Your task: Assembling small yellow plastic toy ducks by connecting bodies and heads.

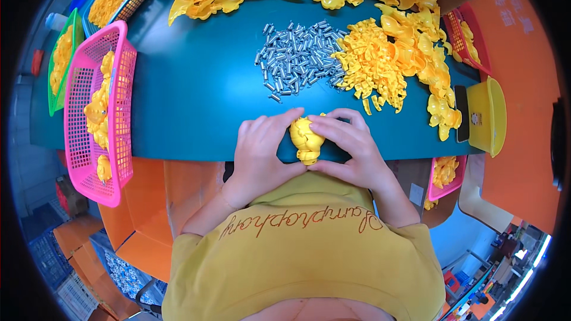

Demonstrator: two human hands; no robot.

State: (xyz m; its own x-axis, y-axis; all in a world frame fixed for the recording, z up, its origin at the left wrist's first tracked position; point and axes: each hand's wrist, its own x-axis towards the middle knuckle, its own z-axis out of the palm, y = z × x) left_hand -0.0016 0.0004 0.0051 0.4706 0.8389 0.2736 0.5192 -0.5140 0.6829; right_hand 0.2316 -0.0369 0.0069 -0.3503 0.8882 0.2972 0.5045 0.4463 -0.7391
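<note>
Left hand (262,145) and right hand (355,153) are holding a yellow figure (307,138)
Brown cursive lettering (297,220) is running across the mustard shirt (303,264); the yellow figure is sitting between the hands at the near edge of the worktop (184,104), both hands curving partly closed, gripping it from either side

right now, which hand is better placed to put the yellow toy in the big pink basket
Left, probably: the left hand is nearer the big pink basket, which sits out left. The right hand is farther off, though it touches the yellow toy.
</note>
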